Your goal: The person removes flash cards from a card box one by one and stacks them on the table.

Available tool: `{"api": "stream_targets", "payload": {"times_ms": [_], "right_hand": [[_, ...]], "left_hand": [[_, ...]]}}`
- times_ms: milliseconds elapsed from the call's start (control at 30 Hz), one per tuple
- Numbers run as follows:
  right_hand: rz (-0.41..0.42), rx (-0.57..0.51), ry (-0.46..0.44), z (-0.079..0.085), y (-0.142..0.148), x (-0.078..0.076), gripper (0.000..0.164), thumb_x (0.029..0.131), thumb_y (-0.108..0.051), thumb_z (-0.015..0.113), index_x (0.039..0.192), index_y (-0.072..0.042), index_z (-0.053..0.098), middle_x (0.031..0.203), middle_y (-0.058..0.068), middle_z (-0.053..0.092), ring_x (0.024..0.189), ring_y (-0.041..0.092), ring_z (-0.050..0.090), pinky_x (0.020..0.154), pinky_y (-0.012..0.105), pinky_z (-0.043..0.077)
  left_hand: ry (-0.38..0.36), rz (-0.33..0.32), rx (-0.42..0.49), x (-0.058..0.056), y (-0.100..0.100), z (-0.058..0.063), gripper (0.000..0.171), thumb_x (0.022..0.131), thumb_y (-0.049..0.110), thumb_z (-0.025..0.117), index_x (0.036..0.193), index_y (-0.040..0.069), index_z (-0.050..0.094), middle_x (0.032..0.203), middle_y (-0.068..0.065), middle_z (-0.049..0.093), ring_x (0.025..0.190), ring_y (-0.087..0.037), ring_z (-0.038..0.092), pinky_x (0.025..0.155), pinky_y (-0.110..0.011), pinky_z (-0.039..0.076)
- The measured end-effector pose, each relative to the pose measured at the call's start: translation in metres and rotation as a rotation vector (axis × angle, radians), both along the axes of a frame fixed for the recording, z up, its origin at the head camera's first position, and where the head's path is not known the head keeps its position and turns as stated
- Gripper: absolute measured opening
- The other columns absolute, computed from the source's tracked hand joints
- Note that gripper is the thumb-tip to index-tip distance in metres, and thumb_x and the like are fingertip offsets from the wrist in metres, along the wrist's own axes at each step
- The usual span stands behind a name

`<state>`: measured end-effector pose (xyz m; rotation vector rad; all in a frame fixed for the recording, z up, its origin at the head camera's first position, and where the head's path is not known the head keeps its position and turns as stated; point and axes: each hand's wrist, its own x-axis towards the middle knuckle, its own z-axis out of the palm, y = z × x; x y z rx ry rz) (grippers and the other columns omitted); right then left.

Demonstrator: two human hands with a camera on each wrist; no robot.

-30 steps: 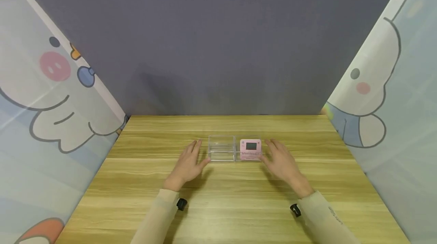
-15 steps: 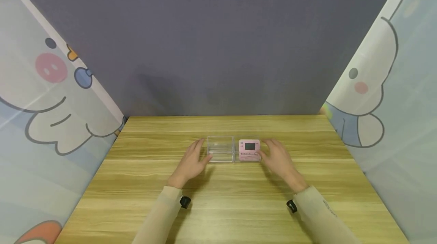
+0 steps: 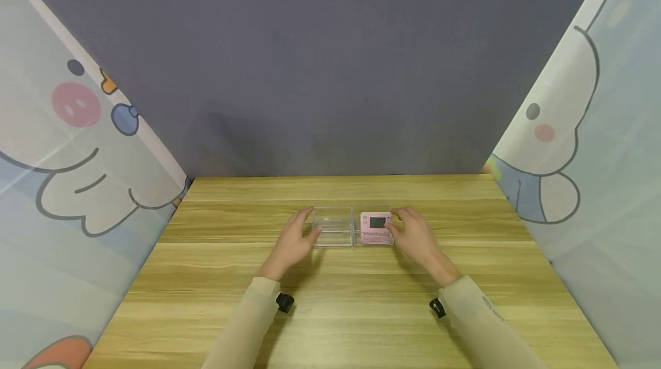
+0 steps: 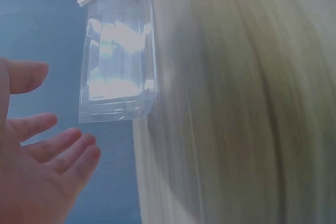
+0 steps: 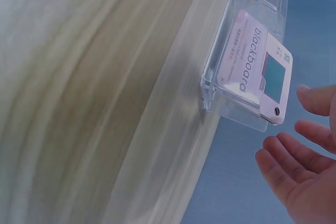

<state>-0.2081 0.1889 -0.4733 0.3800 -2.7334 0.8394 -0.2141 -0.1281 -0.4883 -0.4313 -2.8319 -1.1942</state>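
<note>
A clear plastic box (image 3: 333,238) with two compartments stands on the wooden table. In its right compartment leans a pink card (image 3: 372,237), printed "blackboard" with a dark green rectangle. The left compartment looks empty. My left hand (image 3: 290,245) is at the box's left end, thumb at the front corner and fingers toward the back. Its fingers are spread and relaxed in the left wrist view, with a gap to the box. At the right end is my right hand (image 3: 419,245), thumb overlapping the card's edge in the head view; its loose fingers (image 5: 283,161) hold nothing.
The wood-grain table (image 3: 341,306) runs back to a dark grey panel (image 3: 330,70). Printed cartoon sheets hang at the left (image 3: 31,197) and right (image 3: 609,185). A small black device (image 3: 284,302) sits at each sleeve cuff.
Both hands have moved inward toward the ends of the box. The right thumb now overlaps the card's edge. The head view has shifted slightly; the box stays in place.
</note>
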Motion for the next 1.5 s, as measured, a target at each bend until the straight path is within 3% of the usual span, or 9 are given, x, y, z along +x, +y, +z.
{"api": "stream_targets", "payload": {"times_ms": [333,633,867,1200,1500], "right_hand": [[0.003,-0.019,0.001,-0.007,-0.003,-0.006,0.038,0.092,-0.015,0.076,0.123,0.005,0.066,0.117,0.019,0.066,0.104,0.034,0.065,0.086,0.050,0.058],[-0.016,-0.036,-0.044,-0.010,-0.006,-0.008,0.038,0.093,-0.014,0.074,0.124,0.005,0.065,0.118,0.019,0.064,0.103,0.034,0.065,0.086,0.050,0.058],[-0.030,-0.053,-0.053,-0.012,-0.007,-0.009,0.036,0.092,-0.012,0.074,0.123,0.004,0.066,0.118,0.018,0.064,0.100,0.032,0.066,0.083,0.047,0.060],[-0.039,-0.091,-0.039,-0.011,-0.008,-0.013,0.028,0.092,-0.009,0.075,0.116,0.004,0.068,0.113,0.017,0.065,0.095,0.030,0.065,0.079,0.043,0.059],[-0.028,-0.097,-0.030,-0.011,-0.009,-0.015,0.028,0.089,-0.004,0.077,0.115,0.004,0.068,0.108,0.016,0.064,0.091,0.027,0.063,0.077,0.041,0.059]], "left_hand": [[-0.069,0.006,0.186,-0.005,0.004,-0.005,0.062,0.103,0.027,0.062,0.157,0.008,0.036,0.154,-0.016,0.041,0.137,-0.040,0.044,0.109,-0.055,0.044],[-0.107,0.020,0.281,-0.015,0.008,-0.013,0.062,0.104,0.026,0.061,0.156,0.003,0.036,0.153,-0.022,0.042,0.136,-0.040,0.046,0.110,-0.054,0.044],[-0.129,0.016,0.314,-0.019,0.009,-0.018,0.065,0.100,0.017,0.066,0.156,0.002,0.035,0.151,-0.021,0.044,0.133,-0.040,0.049,0.109,-0.053,0.045],[-0.179,-0.032,0.334,-0.020,0.006,-0.019,0.085,0.088,0.008,0.079,0.158,0.005,0.030,0.155,-0.020,0.040,0.136,-0.043,0.044,0.112,-0.054,0.041],[-0.221,0.002,0.321,-0.022,0.005,-0.021,0.087,0.087,0.008,0.080,0.159,0.011,0.031,0.155,-0.017,0.041,0.138,-0.042,0.044,0.112,-0.055,0.041]]}}
